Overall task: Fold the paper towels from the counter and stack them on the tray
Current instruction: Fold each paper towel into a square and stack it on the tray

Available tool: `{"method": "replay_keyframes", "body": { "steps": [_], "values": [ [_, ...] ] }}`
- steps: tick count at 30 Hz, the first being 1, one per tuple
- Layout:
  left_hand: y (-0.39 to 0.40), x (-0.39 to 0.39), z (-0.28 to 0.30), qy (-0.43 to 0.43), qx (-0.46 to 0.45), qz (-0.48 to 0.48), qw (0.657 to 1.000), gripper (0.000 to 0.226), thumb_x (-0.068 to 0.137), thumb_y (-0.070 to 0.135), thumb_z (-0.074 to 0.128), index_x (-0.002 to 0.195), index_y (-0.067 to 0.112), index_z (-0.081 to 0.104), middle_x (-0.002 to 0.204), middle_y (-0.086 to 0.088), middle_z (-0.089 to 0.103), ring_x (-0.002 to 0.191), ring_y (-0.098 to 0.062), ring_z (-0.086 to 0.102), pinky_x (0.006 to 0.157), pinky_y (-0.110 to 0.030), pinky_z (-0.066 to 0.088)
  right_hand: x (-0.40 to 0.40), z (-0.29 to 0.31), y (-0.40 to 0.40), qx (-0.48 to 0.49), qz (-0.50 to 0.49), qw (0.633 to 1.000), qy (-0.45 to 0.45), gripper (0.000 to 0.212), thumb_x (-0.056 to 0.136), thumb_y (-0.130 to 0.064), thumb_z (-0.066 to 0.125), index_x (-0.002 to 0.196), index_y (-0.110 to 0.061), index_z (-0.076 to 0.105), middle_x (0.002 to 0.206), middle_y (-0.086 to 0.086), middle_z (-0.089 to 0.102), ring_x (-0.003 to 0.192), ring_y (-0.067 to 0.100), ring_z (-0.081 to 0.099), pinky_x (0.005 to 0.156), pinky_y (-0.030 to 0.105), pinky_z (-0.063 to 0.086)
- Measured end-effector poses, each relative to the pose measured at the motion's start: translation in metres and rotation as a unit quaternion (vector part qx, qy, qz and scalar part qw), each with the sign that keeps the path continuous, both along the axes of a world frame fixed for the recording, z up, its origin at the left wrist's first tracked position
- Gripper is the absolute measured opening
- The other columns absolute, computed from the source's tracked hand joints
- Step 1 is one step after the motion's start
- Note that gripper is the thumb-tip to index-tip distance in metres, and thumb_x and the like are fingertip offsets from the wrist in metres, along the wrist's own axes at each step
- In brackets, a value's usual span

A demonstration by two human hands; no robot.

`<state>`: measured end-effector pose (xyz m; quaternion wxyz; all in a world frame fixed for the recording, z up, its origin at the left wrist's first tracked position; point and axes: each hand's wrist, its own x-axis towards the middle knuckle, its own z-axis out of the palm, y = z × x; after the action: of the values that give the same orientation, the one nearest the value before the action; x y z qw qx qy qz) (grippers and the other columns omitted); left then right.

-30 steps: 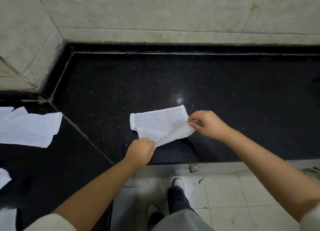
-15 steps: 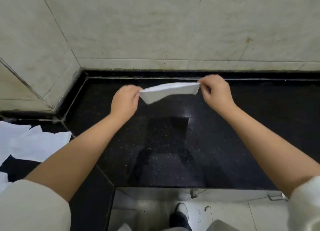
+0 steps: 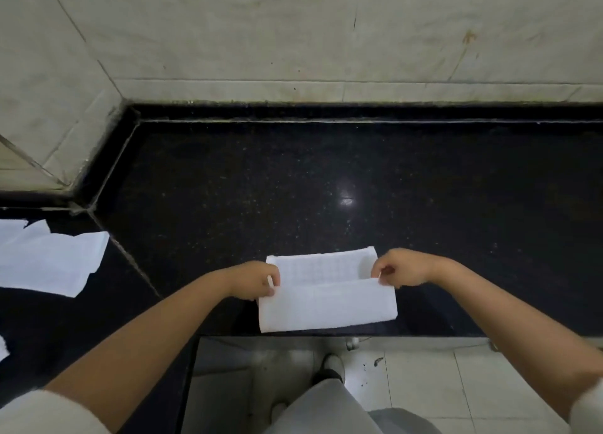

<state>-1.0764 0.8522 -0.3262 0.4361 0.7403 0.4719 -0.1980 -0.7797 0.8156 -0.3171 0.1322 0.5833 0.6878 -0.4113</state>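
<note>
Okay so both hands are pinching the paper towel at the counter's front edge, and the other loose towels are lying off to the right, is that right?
Not quite. The head view shows the loose towels lying to the left, not the right. The rest holds: the left hand and right hand pinch the paper towel at the counter's front edge.

A black speckled counter (image 3: 326, 179) fills the middle of the frame, a light glare at centre right. Pale tiled wall (image 3: 293, 26) spans the top (stained at upper right), angling at upper left. White floor tiles (image 3: 440, 378) show at lower right.
</note>
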Motion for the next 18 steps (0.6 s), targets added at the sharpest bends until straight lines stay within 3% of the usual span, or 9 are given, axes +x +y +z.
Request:
{"method": "replay_keyframes", "body": {
  "steps": [2, 4, 8, 13, 18],
  "values": [
    [0.01, 0.006, -0.004, -0.026, 0.089, 0.06, 0.994, 0.007, 0.092, 0.014, 0.051, 0.096, 0.013, 0.057, 0.087, 0.004, 0.053, 0.078, -0.01, 0.051, 0.072, -0.022, 0.044, 0.004, -0.005, 0.01, 0.064, -0.028, 0.997, -0.015, 0.019, 0.086, -0.005, 0.049, 0.097, -0.009, 0.064, 0.088, -0.001, 0.055, 0.082, 0.013, 0.051, 0.061, 0.014, 0.038],
    [0.016, 0.013, -0.01, -0.018, 0.156, 0.092, 0.983, 0.007, 0.092, 0.016, 0.051, 0.09, 0.015, 0.058, 0.092, 0.001, 0.057, 0.085, -0.013, 0.054, 0.076, -0.025, 0.045, 0.005, -0.012, 0.018, 0.115, -0.049, 0.992, -0.035, 0.018, 0.086, -0.006, 0.049, 0.094, -0.008, 0.065, 0.091, 0.003, 0.059, 0.085, 0.014, 0.053, 0.066, 0.019, 0.041],
    [0.021, 0.025, -0.029, 0.054, 0.226, 0.083, 0.969, 0.013, 0.092, 0.02, 0.051, 0.097, 0.013, 0.062, 0.105, -0.003, 0.059, 0.093, -0.015, 0.057, 0.083, -0.026, 0.047, 0.005, -0.036, 0.024, 0.195, -0.086, 0.976, -0.045, 0.023, 0.085, -0.004, 0.049, 0.099, -0.004, 0.068, 0.109, 0.011, 0.062, 0.103, 0.024, 0.057, 0.089, 0.03, 0.046],
    [0.022, 0.025, -0.046, 0.072, 0.279, 0.064, 0.956, 0.02, 0.095, 0.018, 0.045, 0.102, 0.007, 0.061, 0.111, -0.007, 0.057, 0.102, -0.018, 0.053, 0.085, -0.028, 0.048, 0.003, -0.054, 0.019, 0.245, -0.095, 0.965, -0.018, 0.023, 0.089, -0.002, 0.048, 0.102, 0.001, 0.066, 0.114, 0.015, 0.06, 0.108, 0.028, 0.053, 0.091, 0.03, 0.044],
    [0.02, 0.025, -0.055, 0.072, 0.293, 0.038, 0.953, 0.024, 0.097, 0.017, 0.04, 0.116, 0.01, 0.053, 0.118, -0.006, 0.053, 0.112, -0.018, 0.047, 0.087, -0.028, 0.044, 0.004, -0.062, 0.022, 0.246, -0.005, 0.967, -0.069, 0.028, 0.093, -0.01, 0.042, 0.115, -0.004, 0.057, 0.117, 0.011, 0.054, 0.109, 0.026, 0.048, 0.088, 0.031, 0.044]
  ]
}}
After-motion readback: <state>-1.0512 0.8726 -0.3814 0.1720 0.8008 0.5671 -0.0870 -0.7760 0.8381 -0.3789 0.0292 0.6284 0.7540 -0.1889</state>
